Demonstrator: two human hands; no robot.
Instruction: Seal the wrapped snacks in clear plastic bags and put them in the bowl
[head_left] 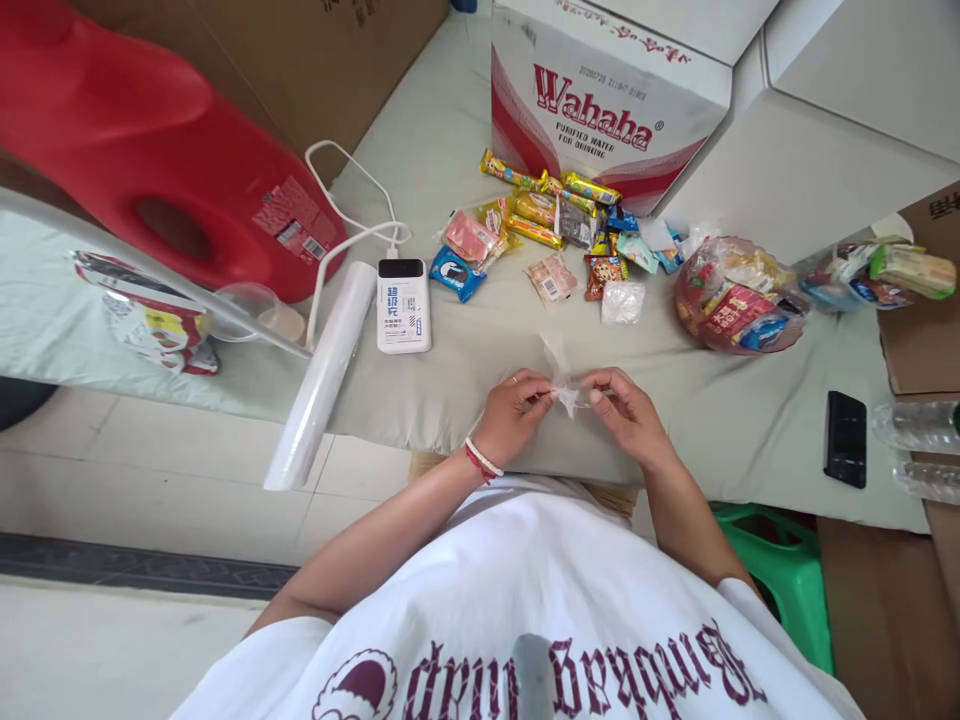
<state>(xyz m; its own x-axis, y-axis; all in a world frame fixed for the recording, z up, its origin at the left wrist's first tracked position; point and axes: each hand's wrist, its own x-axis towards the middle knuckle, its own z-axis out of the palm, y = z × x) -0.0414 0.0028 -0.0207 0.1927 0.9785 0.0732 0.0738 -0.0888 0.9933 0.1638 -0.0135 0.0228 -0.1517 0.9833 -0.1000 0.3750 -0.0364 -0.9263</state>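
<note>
Both hands' fingers (541, 398) pinch clear plastic bag (561, 378) above snacks-strewn table (480, 340).

A white and red carton (607, 95) at the back carries the brand "Wahaha" in large red letters, with "PURIFIED WATER FOR DRINKING" printed beneath and a faint line of digits above that is too small to read surely. A white power bank (403, 305) bears blue Chinese characters. Dark gothic lettering runs across the white shirt (555, 600), upside down and not legible.
</note>
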